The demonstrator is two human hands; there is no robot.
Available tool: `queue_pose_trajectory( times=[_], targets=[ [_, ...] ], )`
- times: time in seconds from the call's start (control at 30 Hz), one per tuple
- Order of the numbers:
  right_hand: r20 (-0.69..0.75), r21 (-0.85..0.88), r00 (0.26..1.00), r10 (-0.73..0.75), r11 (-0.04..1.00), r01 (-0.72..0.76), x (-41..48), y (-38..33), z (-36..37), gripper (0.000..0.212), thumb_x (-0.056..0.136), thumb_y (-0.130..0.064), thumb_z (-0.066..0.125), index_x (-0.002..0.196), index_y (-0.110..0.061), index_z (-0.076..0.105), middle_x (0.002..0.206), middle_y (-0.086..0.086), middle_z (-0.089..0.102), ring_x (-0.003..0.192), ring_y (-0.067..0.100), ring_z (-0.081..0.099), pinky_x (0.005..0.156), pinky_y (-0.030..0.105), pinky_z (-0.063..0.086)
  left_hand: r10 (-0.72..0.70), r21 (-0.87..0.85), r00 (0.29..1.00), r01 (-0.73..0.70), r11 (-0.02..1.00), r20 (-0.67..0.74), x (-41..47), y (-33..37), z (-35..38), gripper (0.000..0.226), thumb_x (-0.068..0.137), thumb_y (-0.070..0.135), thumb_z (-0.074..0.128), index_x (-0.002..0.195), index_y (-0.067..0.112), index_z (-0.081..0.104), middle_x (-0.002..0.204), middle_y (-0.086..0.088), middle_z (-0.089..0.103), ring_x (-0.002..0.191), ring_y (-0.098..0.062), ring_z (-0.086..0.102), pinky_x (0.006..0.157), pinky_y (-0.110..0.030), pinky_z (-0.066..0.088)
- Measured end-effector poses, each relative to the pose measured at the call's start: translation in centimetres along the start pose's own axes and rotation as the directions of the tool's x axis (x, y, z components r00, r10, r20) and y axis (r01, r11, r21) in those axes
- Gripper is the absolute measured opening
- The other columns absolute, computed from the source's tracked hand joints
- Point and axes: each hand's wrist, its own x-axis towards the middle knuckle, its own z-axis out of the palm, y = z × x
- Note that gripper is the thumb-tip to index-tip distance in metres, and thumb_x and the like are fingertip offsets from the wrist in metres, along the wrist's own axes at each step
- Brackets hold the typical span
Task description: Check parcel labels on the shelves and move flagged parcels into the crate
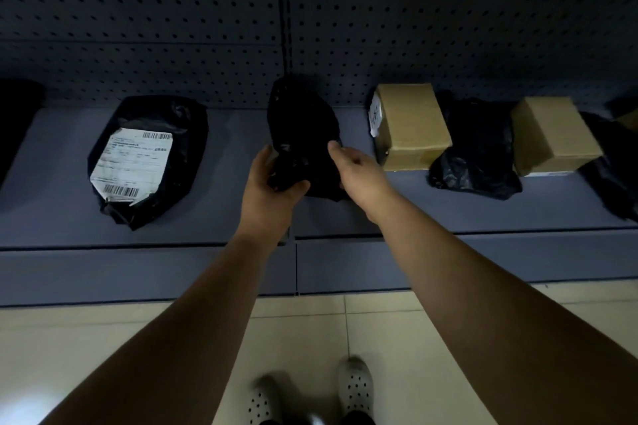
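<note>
Black poly-bag parcel [303, 124] stands mid-shelf [224, 217] against the pegboard [172, 28], left hand [269, 185] gripping its lower end, right hand [359, 172] pinching its right edge; no label shows, so turn it fully before judging.

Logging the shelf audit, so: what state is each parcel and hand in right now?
Middle black parcel: held by both hands, no label showing.
Left hand: grips its lower end.
Right hand: holds its right edge.
Labelled black parcel: lying flat, label up.
Left cardboard box: label on its left side.
Right cardboard box: no label showing.
</note>
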Motion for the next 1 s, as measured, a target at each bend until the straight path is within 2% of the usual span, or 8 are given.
queue_pose_trajectory(
  times=[0.1, 0.23, 0.3, 0.37, 0.57, 0.73, 0.9, 1.0],
  targets=[
    [0.126, 0.177, 0.990, 0.062, 0.981, -0.084, 0.1, -0.7, 0.6, 0.043, 0.094, -0.066, 0.042, 0.116, -0.033, 0.059, 0.119, -0.004, 0.065, 0.108, 0.015, 0.062, 0.099, 0.039, 0.052, 0.038, -0.050, 0.999, -0.038, 0.998, 0.003, 0.1, 0.7, -0.4, 0.075, 0.083, -0.001, 0.071, 0.143, 0.028, 0.038, 0.126, 0.013, 0.059, 0.116, -0.006, 0.058, 0.099, -0.033, 0.050],
    [0.218, 0.352, 0.975, 0.050, 0.928, -0.126, 0.1, -0.9, 1.3, 0.052, 0.094, -0.063, 0.045, 0.126, -0.025, 0.063, 0.117, -0.001, 0.071, 0.106, 0.016, 0.067, 0.093, 0.036, 0.055, 0.150, 0.126, 0.987, -0.157, 0.980, 0.060, -0.1, 2.2, -0.4, 0.073, 0.085, 0.008, 0.073, 0.143, 0.034, 0.037, 0.119, 0.023, 0.057, 0.111, 0.001, 0.058, 0.085, -0.012, 0.049],
    [0.177, 0.393, 0.983, 0.054, 0.911, -0.121, 0.0, -0.7, 0.9, 0.039, 0.097, -0.051, 0.051, 0.117, -0.021, 0.066, 0.112, 0.003, 0.072, 0.104, 0.020, 0.068, 0.090, 0.037, 0.056, 0.160, 0.241, 0.979, -0.186, 0.952, 0.124, 0.0, 2.3, -0.3, 0.072, 0.084, 0.012, 0.074, 0.142, 0.034, 0.039, 0.120, 0.021, 0.057, 0.106, 0.005, 0.056, 0.082, -0.006, 0.046],
    [0.081, 0.438, 0.993, 0.089, 0.891, -0.115, 0.2, 0.1, 0.0, 0.017, 0.100, -0.032, 0.053, 0.102, -0.021, 0.066, 0.104, 0.005, 0.071, 0.104, 0.025, 0.067, 0.086, 0.037, 0.058, 0.140, 0.330, 0.972, -0.197, 0.923, 0.188, 0.1, 2.0, -0.1, 0.073, 0.079, 0.021, 0.078, 0.140, 0.039, 0.042, 0.129, 0.013, 0.054, 0.112, -0.003, 0.055, 0.094, -0.018, 0.048],
    [-0.195, 0.124, 0.976, 0.096, 0.990, -0.073, 0.4, 3.2, -2.9, 0.043, 0.100, -0.040, 0.050, 0.140, -0.023, 0.050, 0.134, -0.002, 0.057, 0.124, 0.017, 0.052, 0.096, 0.026, 0.039, 0.175, 0.699, 0.953, -0.300, 0.649, 0.246, 0.8, 0.1, 0.3, 0.055, 0.087, 0.034, 0.070, 0.138, 0.022, 0.053, 0.150, 0.004, 0.039, 0.140, -0.022, 0.028, 0.116, -0.033, 0.023],
    [-0.118, -0.222, 0.987, -0.104, 0.972, 0.076, 0.0, 5.2, -2.7, 0.037, 0.094, -0.030, 0.065, 0.126, -0.013, 0.062, 0.119, 0.001, 0.065, 0.109, 0.017, 0.059, 0.086, 0.022, 0.042, 0.103, 0.755, 0.962, -0.262, 0.601, 0.252, 1.1, -1.5, 0.4, 0.052, 0.092, 0.031, 0.065, 0.140, 0.017, 0.053, 0.153, -0.002, 0.037, 0.140, -0.026, 0.032, 0.117, -0.039, 0.028],
    [-0.088, -0.196, 0.991, -0.101, 0.977, 0.082, -0.4, 5.2, -3.1, 0.040, 0.091, -0.021, 0.069, 0.129, -0.015, 0.059, 0.124, 0.000, 0.065, 0.108, 0.009, 0.057, 0.078, 0.007, 0.038, 0.173, 0.802, 0.948, -0.319, 0.505, 0.268, 1.1, -1.8, -0.2, 0.050, 0.089, 0.034, 0.067, 0.135, 0.018, 0.057, 0.150, -0.003, 0.041, 0.135, -0.032, 0.038, 0.114, -0.047, 0.031],
    [-0.071, -0.142, 0.984, -0.165, 0.978, 0.153, -1.0, 5.2, -2.9, 0.066, 0.084, -0.013, 0.076, 0.141, -0.023, 0.046, 0.119, -0.011, 0.058, 0.109, 0.000, 0.048, 0.084, 0.006, 0.034, 0.149, 0.786, 0.939, -0.340, 0.516, 0.309, 1.7, -1.0, -0.2, 0.056, 0.089, 0.035, 0.067, 0.141, 0.022, 0.050, 0.157, 0.001, 0.029, 0.143, -0.029, 0.026, 0.118, -0.044, 0.024]
  ],
)
